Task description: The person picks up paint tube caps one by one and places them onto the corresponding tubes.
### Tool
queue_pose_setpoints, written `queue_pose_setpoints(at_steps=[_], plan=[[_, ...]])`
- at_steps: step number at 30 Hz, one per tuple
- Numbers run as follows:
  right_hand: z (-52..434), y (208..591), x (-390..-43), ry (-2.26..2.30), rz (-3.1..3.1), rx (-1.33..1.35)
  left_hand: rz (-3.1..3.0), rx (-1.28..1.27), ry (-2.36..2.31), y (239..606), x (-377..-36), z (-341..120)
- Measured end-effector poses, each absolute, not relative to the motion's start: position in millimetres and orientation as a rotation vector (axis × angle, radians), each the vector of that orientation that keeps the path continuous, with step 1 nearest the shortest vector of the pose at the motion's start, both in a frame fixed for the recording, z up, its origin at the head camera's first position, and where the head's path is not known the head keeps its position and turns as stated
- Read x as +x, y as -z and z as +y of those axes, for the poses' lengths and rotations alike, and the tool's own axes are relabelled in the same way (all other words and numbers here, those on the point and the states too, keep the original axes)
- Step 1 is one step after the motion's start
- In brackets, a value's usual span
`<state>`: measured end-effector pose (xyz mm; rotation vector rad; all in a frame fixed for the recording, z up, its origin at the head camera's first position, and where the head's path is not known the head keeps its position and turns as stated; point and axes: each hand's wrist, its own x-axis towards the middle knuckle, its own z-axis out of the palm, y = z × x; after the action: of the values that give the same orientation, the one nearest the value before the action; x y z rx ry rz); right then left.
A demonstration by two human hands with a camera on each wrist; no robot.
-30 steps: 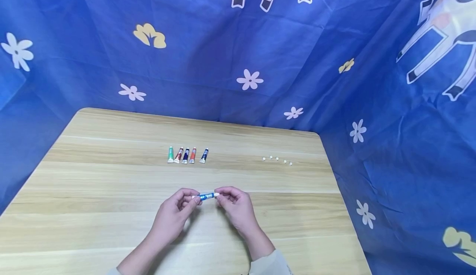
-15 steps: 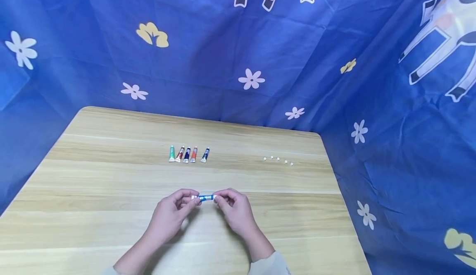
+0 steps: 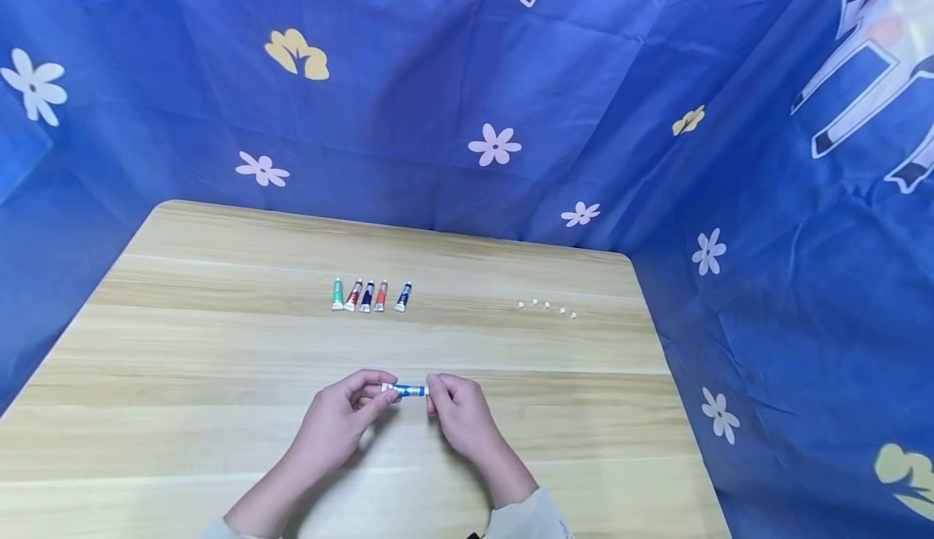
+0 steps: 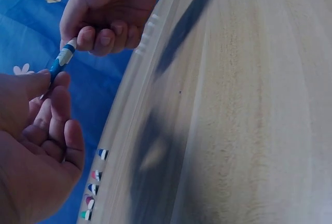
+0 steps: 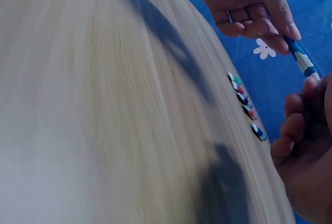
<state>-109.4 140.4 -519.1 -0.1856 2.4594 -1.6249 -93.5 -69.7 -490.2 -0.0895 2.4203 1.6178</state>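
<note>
A small blue paint tube (image 3: 407, 391) is held level between both hands above the wooden table (image 3: 182, 377). My left hand (image 3: 343, 417) pinches its left end with thumb and fingers. My right hand (image 3: 456, 413) pinches the right, cap end. In the left wrist view the tube (image 4: 61, 61) runs from my left fingers up to the right hand (image 4: 106, 11). In the right wrist view the tube (image 5: 302, 59) shows between the left hand (image 5: 249, 3) and my right fingers (image 5: 303, 130).
A row of several paint tubes (image 3: 368, 296) lies in the middle of the table, also seen as the tubes (image 5: 246, 105) in the right wrist view. Several small white caps (image 3: 547, 307) lie at the far right. Blue flowered cloth (image 3: 511, 77) hangs around the table.
The hands and the tube have stayed in nearly the same spot; the right fingers have shifted slightly on the tube's end.
</note>
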Motion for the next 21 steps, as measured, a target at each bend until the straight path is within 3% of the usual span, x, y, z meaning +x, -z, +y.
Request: queue_pose_setpoints(at_steps=[11,21], plan=[[152.0,520.2,-105.9,1.837,2.279,-0.292,2.404,-0.16,-1.603,492.7,-90.6,-70.7],[151.8,522.4,-103.0,1.814,2.473,-0.393,2.234,-0.194,-1.72,500.8,-89.3,-77.5]])
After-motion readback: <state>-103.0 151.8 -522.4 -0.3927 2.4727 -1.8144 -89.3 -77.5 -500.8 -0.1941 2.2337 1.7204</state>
